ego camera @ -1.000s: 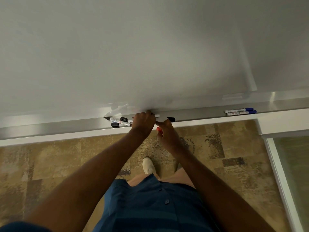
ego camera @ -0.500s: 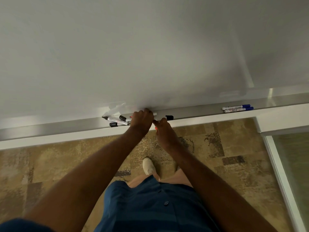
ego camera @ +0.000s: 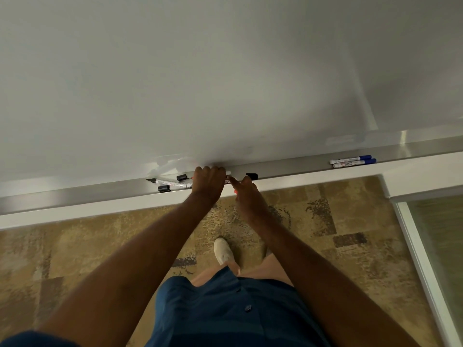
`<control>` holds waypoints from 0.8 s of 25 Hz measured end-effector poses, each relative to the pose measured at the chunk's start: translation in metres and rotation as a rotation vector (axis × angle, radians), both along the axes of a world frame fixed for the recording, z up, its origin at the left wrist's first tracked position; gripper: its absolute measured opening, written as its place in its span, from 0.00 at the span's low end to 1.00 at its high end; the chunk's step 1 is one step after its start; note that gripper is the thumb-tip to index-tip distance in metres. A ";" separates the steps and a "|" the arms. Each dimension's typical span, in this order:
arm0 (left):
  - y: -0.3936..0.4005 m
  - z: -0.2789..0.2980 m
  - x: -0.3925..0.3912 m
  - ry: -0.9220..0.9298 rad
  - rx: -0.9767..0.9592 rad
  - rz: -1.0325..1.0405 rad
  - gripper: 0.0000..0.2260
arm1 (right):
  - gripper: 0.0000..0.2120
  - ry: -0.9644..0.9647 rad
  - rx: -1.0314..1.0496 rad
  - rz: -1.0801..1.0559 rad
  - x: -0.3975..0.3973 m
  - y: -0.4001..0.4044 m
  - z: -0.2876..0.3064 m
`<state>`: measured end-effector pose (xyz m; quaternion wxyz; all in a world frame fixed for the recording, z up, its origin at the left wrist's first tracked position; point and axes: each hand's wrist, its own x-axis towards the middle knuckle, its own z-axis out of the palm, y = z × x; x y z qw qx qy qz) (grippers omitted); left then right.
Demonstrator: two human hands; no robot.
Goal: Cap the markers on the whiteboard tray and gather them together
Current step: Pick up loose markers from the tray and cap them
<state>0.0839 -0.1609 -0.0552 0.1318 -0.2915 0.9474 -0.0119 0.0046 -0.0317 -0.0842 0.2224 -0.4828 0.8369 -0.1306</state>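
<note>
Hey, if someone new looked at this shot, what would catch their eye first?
Two hands meet at the middle of the whiteboard tray: the left hand grips a marker, the right hand beside it. An uncapped black marker and loose black caps lie left of them; two blue-capped markers sit far right.

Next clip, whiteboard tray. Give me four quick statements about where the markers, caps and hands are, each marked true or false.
1. Two blue-capped markers lie side by side at the tray's right. True.
2. The black marker left of the left hand is capped. False: its tip is bare.
3. Loose black caps lie on the tray. True.
4. The right hand rests on the blue-capped markers. False: it is beside the left hand, mid-tray.
</note>
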 end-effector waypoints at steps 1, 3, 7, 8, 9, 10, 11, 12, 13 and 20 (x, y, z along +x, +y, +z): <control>0.000 0.000 0.000 0.004 -0.005 -0.001 0.08 | 0.34 -0.006 0.008 -0.009 -0.001 0.002 -0.001; 0.000 0.000 0.000 -0.005 -0.015 -0.004 0.08 | 0.36 -0.014 0.021 -0.020 -0.004 0.005 -0.002; 0.000 0.001 -0.001 -0.017 0.001 0.019 0.08 | 0.37 0.008 0.020 -0.014 -0.008 0.009 -0.001; 0.000 0.001 -0.002 -0.011 0.013 0.030 0.08 | 0.37 0.011 0.020 -0.012 -0.008 0.009 -0.001; -0.001 0.002 -0.003 -0.005 0.022 0.041 0.07 | 0.37 0.009 0.023 -0.011 -0.008 0.009 -0.001; -0.002 0.003 -0.003 0.001 0.028 0.053 0.07 | 0.37 0.003 0.030 -0.012 -0.008 0.009 -0.001; -0.003 0.004 -0.003 0.009 0.031 0.064 0.07 | 0.38 -0.002 0.038 -0.013 -0.007 0.009 -0.001; -0.004 0.004 -0.004 0.014 0.038 0.072 0.07 | 0.38 -0.005 0.045 -0.013 -0.007 0.009 -0.002; -0.005 0.005 -0.004 0.017 0.047 0.076 0.07 | 0.38 -0.006 0.052 -0.010 -0.007 0.009 -0.002; -0.005 0.001 -0.002 0.018 0.048 0.036 0.08 | 0.40 -0.004 0.069 0.009 -0.008 0.008 0.002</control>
